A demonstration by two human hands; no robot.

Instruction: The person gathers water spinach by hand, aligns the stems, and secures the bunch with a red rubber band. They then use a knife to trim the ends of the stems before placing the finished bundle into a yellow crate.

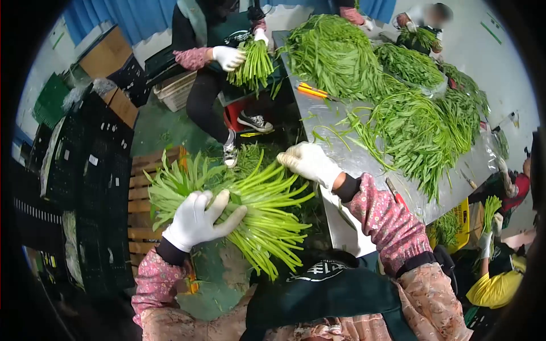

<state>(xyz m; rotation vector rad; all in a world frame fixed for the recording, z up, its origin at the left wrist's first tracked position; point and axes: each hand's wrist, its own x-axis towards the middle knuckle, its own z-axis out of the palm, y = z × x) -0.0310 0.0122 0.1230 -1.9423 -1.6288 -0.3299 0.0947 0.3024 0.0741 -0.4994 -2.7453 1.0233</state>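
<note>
My left hand (200, 220), in a white glove, is closed around a large bunch of water spinach (264, 219). The pale green stems fan out to the right, and the leaves point left. My right hand (311, 163), gloved as well, is just beyond the upper stem ends, near the table corner. Its thumb and fingers are pinched together; whether a stem is between them I cannot make out. On the metal table (341, 153), to the right of that hand, lies a loose heap of the same greens (421, 128).
Another heap of greens (333, 54) covers the table's far end, near orange-handled knives (311, 90). A red-handled knife (396, 193) lies by my right sleeve. Across from me a seated co-worker holds a bunch (253, 63). Black crates (94, 187) stand left, beside a wooden pallet (142, 196).
</note>
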